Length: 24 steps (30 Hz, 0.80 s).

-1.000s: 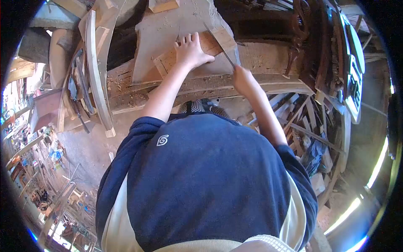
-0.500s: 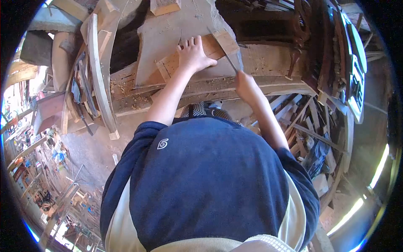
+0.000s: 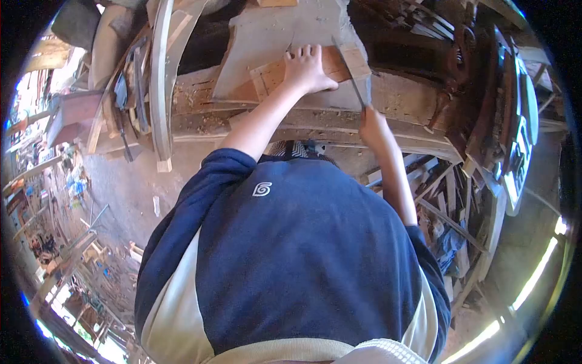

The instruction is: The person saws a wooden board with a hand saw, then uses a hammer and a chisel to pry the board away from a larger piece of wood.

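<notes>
A flat wooden board (image 3: 336,64) lies on a larger pale slab (image 3: 242,57) on the workbench. My left hand (image 3: 308,70) presses on the board from above, fingers and thumb spread apart. Closed around the near end of a thin-bladed saw (image 3: 353,77) is my right hand (image 3: 376,126). The blade, seen nearly edge-on, crosses the board close to its right end, to the right of my left thumb. My fist hides the saw's handle.
Wood shavings dot the thick bench edge (image 3: 206,121). Long curved wooden pieces (image 3: 162,79) lean at the left. Dark carved wood (image 3: 458,67) stands at the right, above a heap of offcuts (image 3: 451,200). A block (image 3: 277,2) rests at the slab's far end.
The camera view has shifted, so the bench, board and both hands appear farther right. My left hand stays on the board and the saw still lies across it.
</notes>
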Tool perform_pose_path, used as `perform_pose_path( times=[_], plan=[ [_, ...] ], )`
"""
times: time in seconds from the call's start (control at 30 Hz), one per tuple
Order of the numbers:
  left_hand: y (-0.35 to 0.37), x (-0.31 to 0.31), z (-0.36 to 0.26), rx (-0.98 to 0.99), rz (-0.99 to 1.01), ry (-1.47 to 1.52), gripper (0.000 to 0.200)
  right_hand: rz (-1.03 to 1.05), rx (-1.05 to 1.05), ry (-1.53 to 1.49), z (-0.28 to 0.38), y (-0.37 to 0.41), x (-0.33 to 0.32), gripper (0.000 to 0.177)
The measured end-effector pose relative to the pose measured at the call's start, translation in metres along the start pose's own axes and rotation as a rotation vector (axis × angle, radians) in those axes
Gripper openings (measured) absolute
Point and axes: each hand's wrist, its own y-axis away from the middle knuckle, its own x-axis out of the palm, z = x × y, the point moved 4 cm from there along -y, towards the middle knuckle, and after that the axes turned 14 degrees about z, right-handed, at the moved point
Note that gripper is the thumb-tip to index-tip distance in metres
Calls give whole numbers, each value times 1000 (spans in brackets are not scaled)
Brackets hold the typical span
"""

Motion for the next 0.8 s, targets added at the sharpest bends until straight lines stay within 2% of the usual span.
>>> perform_pose_path(
  times=[0.07,0.17,0.2,0.27,0.33,0.43,0.57,0.67,0.8],
  plan=[
    [-2,4,2,19,-4,-6,105,-35,-57,5,9,-40,-3,27],
    [1,3,1,16,-16,-9,104,-40,-55,61,14,-36,-6,27],
    [-1,7,2,23,-44,-19,104,31,3,37,15,-19,-8,27],
    [-2,6,1,11,-20,-29,104,24,-19,1,0,16,-1,26],
    [0,6,1,18,-13,-34,103,67,78,-18,-4,49,1,25],
    [-1,9,1,4,-41,-69,103,32,69,-20,-10,49,8,24],
    [-3,11,2,14,-67,-80,106,8,-37,35,6,-17,-3,24],
    [-3,9,1,17,-20,-80,110,-59,-82,46,17,-33,-5,23],
    [-1,9,0,6,-23,-84,110,6,-31,23,6,15,-3,22]
  ],
)
